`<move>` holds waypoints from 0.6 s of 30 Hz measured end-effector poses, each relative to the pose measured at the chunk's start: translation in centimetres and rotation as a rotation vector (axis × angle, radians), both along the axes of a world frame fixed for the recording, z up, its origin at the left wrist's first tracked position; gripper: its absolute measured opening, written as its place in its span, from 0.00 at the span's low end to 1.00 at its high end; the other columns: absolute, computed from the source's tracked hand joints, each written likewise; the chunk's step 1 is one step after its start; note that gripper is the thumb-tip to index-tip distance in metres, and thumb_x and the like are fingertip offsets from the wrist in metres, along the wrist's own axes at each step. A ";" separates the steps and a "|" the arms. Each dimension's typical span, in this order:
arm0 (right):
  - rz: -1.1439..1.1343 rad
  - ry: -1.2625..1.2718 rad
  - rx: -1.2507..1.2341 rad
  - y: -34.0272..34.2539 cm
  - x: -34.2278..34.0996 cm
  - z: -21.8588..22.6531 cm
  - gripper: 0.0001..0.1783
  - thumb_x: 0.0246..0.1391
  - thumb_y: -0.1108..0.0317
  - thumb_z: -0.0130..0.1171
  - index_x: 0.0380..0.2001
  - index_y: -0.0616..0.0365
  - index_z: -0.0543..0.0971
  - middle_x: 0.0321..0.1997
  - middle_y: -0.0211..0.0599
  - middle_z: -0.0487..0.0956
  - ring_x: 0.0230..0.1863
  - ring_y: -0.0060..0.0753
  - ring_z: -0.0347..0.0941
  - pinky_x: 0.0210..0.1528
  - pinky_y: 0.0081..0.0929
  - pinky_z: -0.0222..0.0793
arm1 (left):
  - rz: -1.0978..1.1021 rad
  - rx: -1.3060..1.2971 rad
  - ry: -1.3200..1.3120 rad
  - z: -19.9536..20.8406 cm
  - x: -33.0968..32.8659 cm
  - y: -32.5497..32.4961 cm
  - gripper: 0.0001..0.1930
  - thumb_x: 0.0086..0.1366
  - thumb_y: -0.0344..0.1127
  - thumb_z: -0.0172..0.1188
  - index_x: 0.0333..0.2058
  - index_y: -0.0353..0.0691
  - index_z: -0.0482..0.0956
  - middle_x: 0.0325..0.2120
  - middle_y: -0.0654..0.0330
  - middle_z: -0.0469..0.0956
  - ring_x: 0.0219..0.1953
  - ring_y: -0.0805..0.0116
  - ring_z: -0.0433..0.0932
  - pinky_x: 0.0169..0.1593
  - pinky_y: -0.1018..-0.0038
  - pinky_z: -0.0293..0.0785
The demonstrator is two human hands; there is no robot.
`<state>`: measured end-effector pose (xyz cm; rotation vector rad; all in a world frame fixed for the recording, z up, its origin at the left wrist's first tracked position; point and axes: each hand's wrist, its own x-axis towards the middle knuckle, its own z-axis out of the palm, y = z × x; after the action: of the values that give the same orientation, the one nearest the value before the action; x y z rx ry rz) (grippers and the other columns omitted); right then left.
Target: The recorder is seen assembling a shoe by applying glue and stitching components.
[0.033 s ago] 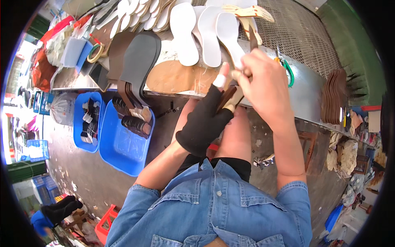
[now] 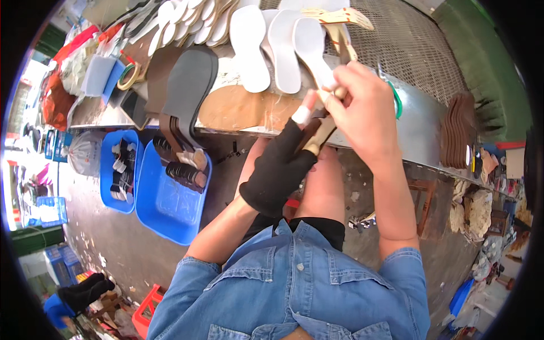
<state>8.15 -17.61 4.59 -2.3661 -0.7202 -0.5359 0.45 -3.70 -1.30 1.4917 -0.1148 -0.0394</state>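
My left hand (image 2: pixel 281 161), in a black fingerless glove with white tape round one finger, is closed round a brown shoe sole piece (image 2: pixel 309 131) with a pale beige part (image 2: pixel 324 134) along it. Much of that piece is hidden by the glove. My right hand (image 2: pixel 365 110) is bare and closed just above it, thumb and fingers pinched. A narrow dark knife-like tool (image 2: pixel 344 52) sticks up beyond its knuckles; its grip is hidden. Several white insoles (image 2: pixel 249 54) lie on the bench beyond my hands, one (image 2: pixel 313 48) close to my right fingertips.
Dark grey soles (image 2: pixel 191 79) overhang the bench edge at left. Blue bins (image 2: pixel 170 212) with small dark and beige pieces stand below. Green-handled scissors (image 2: pixel 398 101) lie right of my hand, and stacked brown soles (image 2: pixel 458 130) sit further right. Wire mesh (image 2: pixel 396 39) covers the far bench.
The view has shifted slightly. My right hand has moved a little up and left relative to the held piece, with its fingers turned slightly; my left hand keeps its hold.
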 end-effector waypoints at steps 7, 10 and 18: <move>-0.571 0.158 -0.048 -11.5 6.7 -8.7 0.14 0.41 0.66 0.62 0.32 0.63 0.77 0.29 0.46 0.78 0.32 0.51 0.74 0.38 0.40 0.70 | 0.010 -0.448 0.243 2.3 -0.7 2.6 0.30 0.62 0.21 0.47 0.63 0.45 0.58 0.49 0.59 0.71 0.37 0.76 0.75 0.35 0.80 0.74; -0.659 -0.021 -0.332 -15.5 8.8 -14.6 0.21 0.37 0.62 0.62 0.32 0.69 0.76 0.29 0.56 0.77 0.30 0.56 0.75 0.35 0.42 0.71 | -0.032 -0.475 0.217 2.8 -0.5 2.2 0.32 0.60 0.20 0.46 0.64 0.44 0.55 0.54 0.57 0.67 0.40 0.73 0.75 0.47 0.77 0.71; -0.387 0.591 0.476 -19.9 10.1 -14.9 0.21 0.47 0.70 0.57 0.46 0.66 0.72 0.36 0.36 0.78 0.32 0.28 0.74 0.35 0.24 0.70 | -0.091 -0.554 0.223 3.1 -0.6 3.0 0.33 0.59 0.22 0.47 0.64 0.42 0.53 0.53 0.57 0.68 0.42 0.70 0.76 0.49 0.75 0.69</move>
<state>18.24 -37.48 -10.29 -2.0414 0.1273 -0.1142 -0.15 -0.68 1.83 0.9206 -0.0096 -0.2291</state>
